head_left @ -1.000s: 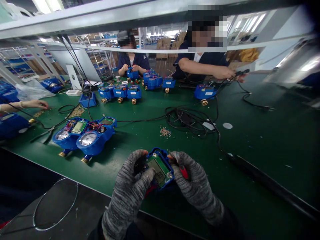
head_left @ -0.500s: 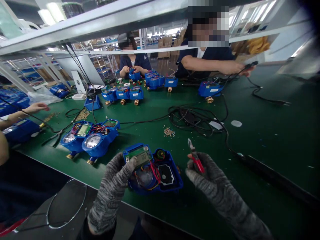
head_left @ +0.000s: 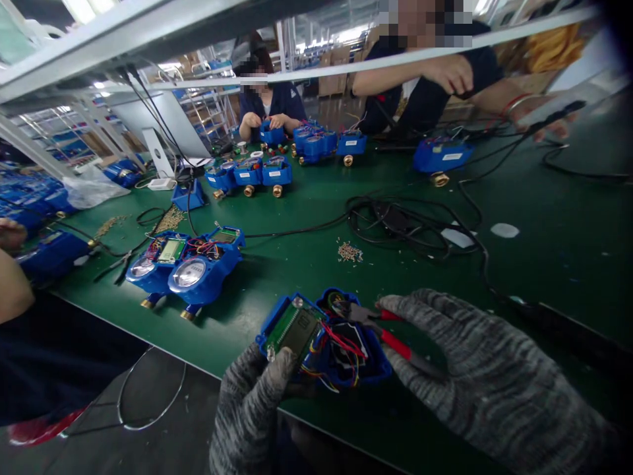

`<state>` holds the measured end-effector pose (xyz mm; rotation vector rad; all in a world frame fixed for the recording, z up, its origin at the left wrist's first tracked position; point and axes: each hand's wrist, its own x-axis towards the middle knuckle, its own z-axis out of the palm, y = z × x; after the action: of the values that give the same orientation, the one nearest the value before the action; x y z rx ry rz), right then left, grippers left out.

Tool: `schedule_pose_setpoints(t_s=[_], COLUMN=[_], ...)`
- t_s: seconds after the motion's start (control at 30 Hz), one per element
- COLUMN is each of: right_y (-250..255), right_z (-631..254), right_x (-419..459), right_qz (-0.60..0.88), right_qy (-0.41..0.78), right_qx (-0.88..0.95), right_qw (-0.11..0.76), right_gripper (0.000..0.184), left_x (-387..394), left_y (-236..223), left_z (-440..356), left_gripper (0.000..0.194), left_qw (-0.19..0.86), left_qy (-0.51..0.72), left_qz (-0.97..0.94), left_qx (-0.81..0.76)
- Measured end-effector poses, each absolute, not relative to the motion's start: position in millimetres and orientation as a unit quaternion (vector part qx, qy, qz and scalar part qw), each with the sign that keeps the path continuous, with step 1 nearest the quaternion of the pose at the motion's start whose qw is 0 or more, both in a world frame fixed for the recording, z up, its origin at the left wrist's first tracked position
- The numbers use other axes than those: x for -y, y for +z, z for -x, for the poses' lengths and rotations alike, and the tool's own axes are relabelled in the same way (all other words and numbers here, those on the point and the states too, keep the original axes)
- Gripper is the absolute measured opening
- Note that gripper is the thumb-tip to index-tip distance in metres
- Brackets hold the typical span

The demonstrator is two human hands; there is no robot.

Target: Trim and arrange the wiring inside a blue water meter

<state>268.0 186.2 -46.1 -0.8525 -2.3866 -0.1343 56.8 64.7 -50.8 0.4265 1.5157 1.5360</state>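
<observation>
My left hand point(head_left: 254, 399), in a grey knitted glove, grips an opened blue water meter point(head_left: 383, 371) by its display board point(head_left: 299, 333), thumb over the board's front edge. Red, yellow and black wires run from the board into the open blue housing. My gloved right hand point(head_left: 479, 369) holds red-handled cutting pliers point(head_left: 397, 344), their handles spread apart. The plier jaws reach over the housing's far side, by a round part with coloured wires; whether they grip anything I cannot tell. Left of my hands stand two more open meters point(head_left: 190, 272) with brass fittings.
Small loose metal pieces point(head_left: 349, 251) lie beyond the meter. A coiled black cable point(head_left: 380, 214) crosses the green table point(head_left: 287, 264). Two co-workers sit opposite among more blue meters point(head_left: 247, 173); another person's arm point(head_left: 12, 284) is at the left. A metal shelf beam point(head_left: 148, 49) spans overhead.
My right hand has brought the pliers left onto the meter, and their handles have spread. My left hand has tilted the display board. The co-worker at the right has moved both arms.
</observation>
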Motion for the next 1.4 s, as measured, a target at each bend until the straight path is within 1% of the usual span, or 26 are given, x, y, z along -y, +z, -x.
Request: schedule_pose_setpoints(t_s=[0.13,0.23,0.3,0.57,0.73,0.87,1.03,1.2,1.4], right_y=[-45.8,-46.0,-45.7,-41.4,-41.3,-39.8,-36.3,-37.2,-35.4], right_z=[-269.0,-270.2,-271.0,-276.3,-277.3,-275.9,-273.6,-274.7,-272.5], right_x=[-185.8,-186.3,-187.2,-186.4,-185.9,-184.0,-181.2,-182.2,-184.1], right_qz=[0.309,0.317,0.32,0.319,0.317,0.326,0.34,0.334,0.322], right_qy=[-0.054,-0.052,-0.058,-0.083,-0.087,-0.088,-0.101,-0.099,-0.094], right_qx=[0.906,0.907,0.908,0.908,0.909,0.906,0.907,0.909,0.912], right_qw=[0.285,0.271,0.265,0.259,0.257,0.254,0.225,0.228,0.238], right_gripper=[0.034,0.036,0.035,0.034,0.036,0.035,0.033,0.032,0.032], left_x=[-56.4,-54.8,-55.3,-55.4,-56.2,-58.7,-62.6,-64.3,-66.9], left_y=[-67.0,-71.1,-70.2,-64.8,-63.1,-62.6,-58.0,-55.7,-52.9], left_z=[-53.1,-53.3,-55.9,-63.7,-62.0,-63.9,-71.5,-74.4,-75.3], left_gripper=[0.023,0.032,0.034,0.026,0.024,0.024,0.025,0.023,0.019], left_qw=[0.408,0.414,0.416,0.366,0.381,0.389,0.373,0.346,0.364], left_qy=[0.585,0.568,0.578,0.59,0.569,0.571,0.602,0.617,0.618], left_qz=[-0.206,-0.188,-0.193,-0.325,-0.37,-0.325,-0.265,-0.246,-0.222], left_qx=[-0.67,-0.686,-0.675,-0.643,-0.628,-0.646,-0.654,-0.662,-0.66])
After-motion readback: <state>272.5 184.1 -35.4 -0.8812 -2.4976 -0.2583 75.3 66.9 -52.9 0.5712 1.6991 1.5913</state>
